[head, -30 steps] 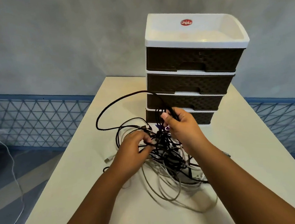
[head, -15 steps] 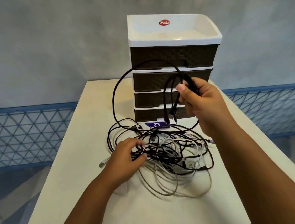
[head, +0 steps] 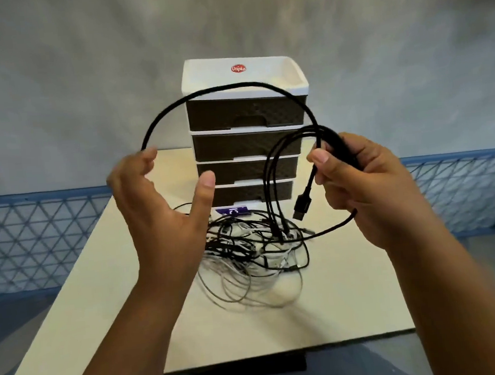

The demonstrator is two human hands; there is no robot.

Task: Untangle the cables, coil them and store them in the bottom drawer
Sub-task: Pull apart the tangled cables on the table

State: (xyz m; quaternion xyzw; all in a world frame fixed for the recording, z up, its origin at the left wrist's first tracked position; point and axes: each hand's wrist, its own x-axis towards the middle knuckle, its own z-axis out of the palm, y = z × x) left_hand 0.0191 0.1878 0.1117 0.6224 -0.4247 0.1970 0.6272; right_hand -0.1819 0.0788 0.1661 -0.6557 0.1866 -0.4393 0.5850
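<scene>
head: right hand (head: 371, 189) grips looped braided black cable (head: 232, 88)

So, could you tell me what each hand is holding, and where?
The right hand grips the black braided cable at its gathered loops; the left hand touches its arc with its fingers.

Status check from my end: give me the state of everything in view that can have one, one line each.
Black braided cable: lifted, arched between both hands, plug hanging free.
Tangled pile of black and white cables: on the table, not yet sorted.
Brown and white plastic drawer unit: upright, all four drawers closed.
Bottom drawer: closed.
Left hand: raised, fingers relaxed, cable at its fingertips.
Right hand: grips gathered black cable loops.
</scene>
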